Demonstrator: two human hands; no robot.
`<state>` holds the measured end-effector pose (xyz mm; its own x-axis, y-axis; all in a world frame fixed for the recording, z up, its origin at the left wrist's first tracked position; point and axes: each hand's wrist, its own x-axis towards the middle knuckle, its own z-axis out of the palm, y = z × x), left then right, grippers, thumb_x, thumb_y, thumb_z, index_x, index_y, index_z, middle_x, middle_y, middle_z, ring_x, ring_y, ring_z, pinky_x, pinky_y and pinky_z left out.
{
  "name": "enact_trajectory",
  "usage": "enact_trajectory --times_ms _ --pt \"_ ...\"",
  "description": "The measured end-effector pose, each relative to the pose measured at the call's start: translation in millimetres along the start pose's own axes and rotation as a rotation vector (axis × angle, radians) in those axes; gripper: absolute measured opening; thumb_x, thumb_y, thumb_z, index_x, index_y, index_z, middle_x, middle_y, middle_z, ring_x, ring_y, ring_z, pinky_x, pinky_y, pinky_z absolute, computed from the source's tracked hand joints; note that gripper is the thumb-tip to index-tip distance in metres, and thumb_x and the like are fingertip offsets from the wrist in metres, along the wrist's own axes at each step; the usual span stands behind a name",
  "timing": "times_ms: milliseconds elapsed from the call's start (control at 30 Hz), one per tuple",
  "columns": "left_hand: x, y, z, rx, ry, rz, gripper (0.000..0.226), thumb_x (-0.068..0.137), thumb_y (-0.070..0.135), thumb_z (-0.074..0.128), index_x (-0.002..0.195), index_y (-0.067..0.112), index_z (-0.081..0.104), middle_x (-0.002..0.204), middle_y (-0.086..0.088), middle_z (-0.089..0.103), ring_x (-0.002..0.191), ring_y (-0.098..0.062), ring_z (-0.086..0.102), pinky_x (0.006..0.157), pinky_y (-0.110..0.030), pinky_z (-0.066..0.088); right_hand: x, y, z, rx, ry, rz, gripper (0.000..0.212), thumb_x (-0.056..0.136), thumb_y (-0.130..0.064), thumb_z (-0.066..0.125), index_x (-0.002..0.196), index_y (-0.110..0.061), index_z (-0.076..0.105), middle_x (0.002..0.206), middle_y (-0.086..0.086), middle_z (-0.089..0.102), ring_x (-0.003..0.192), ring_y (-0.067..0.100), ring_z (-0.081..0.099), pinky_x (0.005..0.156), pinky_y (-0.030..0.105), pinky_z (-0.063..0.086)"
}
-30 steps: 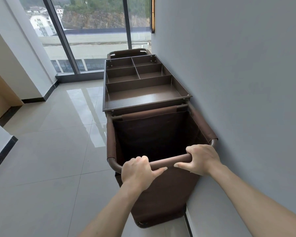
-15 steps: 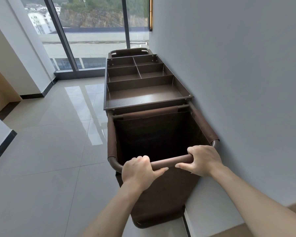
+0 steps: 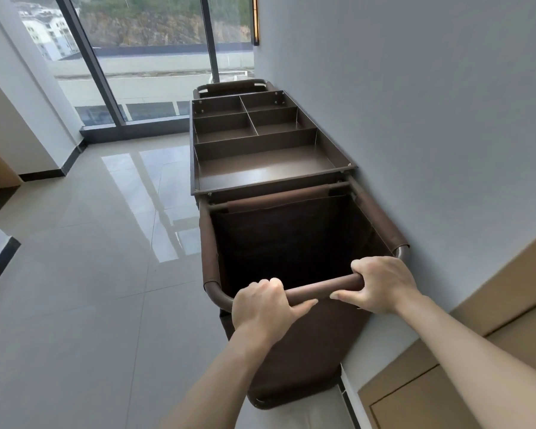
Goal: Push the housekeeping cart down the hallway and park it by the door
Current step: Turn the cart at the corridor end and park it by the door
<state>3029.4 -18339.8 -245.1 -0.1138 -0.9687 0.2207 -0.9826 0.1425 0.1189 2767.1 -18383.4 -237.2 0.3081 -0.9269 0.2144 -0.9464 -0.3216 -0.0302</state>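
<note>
The brown housekeeping cart [image 3: 270, 168] stands lengthwise along the right-hand wall, its divided top tray holding nothing and its dark fabric laundry bag [image 3: 294, 243] open at my end. My left hand [image 3: 260, 305] and my right hand [image 3: 381, 283] both grip the brown handle bar [image 3: 322, 288] at the near end of the bag, knuckles up, thumbs under the bar. A tan wooden door [image 3: 464, 360] with its frame shows at the lower right, just behind the cart's near end.
A grey wall [image 3: 430, 119] runs close along the cart's right side. Glossy tiled floor [image 3: 90, 258] spreads to the left. Floor-to-ceiling windows [image 3: 149, 57] close the hallway ahead. White wall corners with dark skirting [image 3: 41, 174] jut in at the left.
The cart and I have moved forward along the wall toward the windows. The wooden door has come into view at the lower right. Both hands keep the same grip.
</note>
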Motion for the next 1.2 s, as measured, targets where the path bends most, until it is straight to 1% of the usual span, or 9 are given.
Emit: enact_trajectory --times_ms 67,167,267,367,533,667,767,967,1200 --pt "-11 2 -3 0.001 -0.014 0.004 0.075 0.071 0.096 0.019 0.070 0.029 0.052 0.064 0.013 0.053 0.057 -0.010 0.053 0.050 -0.026 0.045 -11 -2 -1 0.005 -0.004 0.002 0.074 0.065 -0.100 0.043 0.054 -0.027 0.037 0.047 -0.009 0.044 0.043 0.006 0.042 0.046 0.024 0.024" --pt "-23 6 -6 0.000 -0.033 0.003 0.074 0.069 0.097 0.019 0.070 0.030 0.050 0.064 0.013 0.050 0.057 -0.009 0.050 0.049 -0.025 0.040 -25 -4 -3 -0.003 0.006 0.009 0.074 0.065 -0.100 0.044 0.054 -0.028 0.033 0.046 -0.010 0.040 0.042 0.005 0.038 0.046 0.022 0.019" --pt "-29 8 -6 0.012 -0.040 -0.005 0.075 0.068 0.099 0.020 0.070 0.030 0.050 0.065 0.013 0.050 0.058 -0.010 0.050 0.052 -0.026 0.040 -32 -6 -4 0.003 0.023 0.018 0.075 0.065 -0.102 0.037 0.053 -0.029 0.030 0.044 -0.011 0.037 0.040 0.005 0.035 0.047 0.020 0.015" --pt "-30 11 -8 0.013 -0.030 -0.015 0.075 0.067 0.099 0.019 0.070 0.030 0.049 0.065 0.013 0.049 0.058 -0.010 0.048 0.052 -0.026 0.037 -31 -5 -3 0.005 0.038 0.014 0.076 0.065 -0.103 0.032 0.053 -0.028 0.029 0.044 -0.011 0.037 0.040 0.005 0.033 0.047 0.021 0.015" --pt "-20 10 -9 0.040 -0.049 -0.015 0.074 0.067 0.098 0.020 0.069 0.029 0.046 0.064 0.012 0.046 0.058 -0.011 0.047 0.055 -0.028 0.036 -21 -1 1 0.002 0.012 0.013 0.079 0.062 -0.103 0.040 0.054 -0.025 0.033 0.046 -0.008 0.042 0.043 0.009 0.039 0.047 0.027 0.021" --pt "-7 6 -6 0.043 -0.042 -0.014 0.073 0.069 0.099 0.025 0.068 0.029 0.045 0.062 0.012 0.047 0.056 -0.011 0.047 0.053 -0.028 0.034 -7 3 5 -0.009 0.011 0.009 0.079 0.062 -0.103 0.040 0.054 -0.024 0.033 0.047 -0.007 0.043 0.043 0.010 0.040 0.047 0.026 0.021" --pt "8 1 -2 0.056 -0.037 -0.008 0.074 0.069 0.099 0.025 0.068 0.028 0.047 0.063 0.012 0.049 0.057 -0.011 0.049 0.053 -0.029 0.035 9 5 8 -0.010 0.016 0.007 0.079 0.062 -0.102 0.041 0.054 -0.024 0.033 0.047 -0.008 0.042 0.043 0.008 0.039 0.047 0.026 0.021" --pt "48 -13 7 0.079 -0.020 -0.005 0.075 0.069 0.099 0.022 0.068 0.028 0.047 0.063 0.012 0.050 0.056 -0.011 0.048 0.052 -0.029 0.034 51 10 17 -0.011 0.000 0.015 0.077 0.062 -0.100 0.042 0.055 -0.023 0.036 0.049 -0.008 0.045 0.046 0.011 0.044 0.051 0.032 0.030" --pt "100 -32 21 0.093 0.004 0.014 0.075 0.070 0.098 0.019 0.067 0.028 0.046 0.063 0.012 0.049 0.055 -0.011 0.046 0.050 -0.028 0.033 105 17 28 -0.020 0.015 -0.003 0.075 0.064 -0.098 0.047 0.054 -0.024 0.034 0.046 -0.008 0.041 0.043 0.009 0.040 0.047 0.027 0.021"
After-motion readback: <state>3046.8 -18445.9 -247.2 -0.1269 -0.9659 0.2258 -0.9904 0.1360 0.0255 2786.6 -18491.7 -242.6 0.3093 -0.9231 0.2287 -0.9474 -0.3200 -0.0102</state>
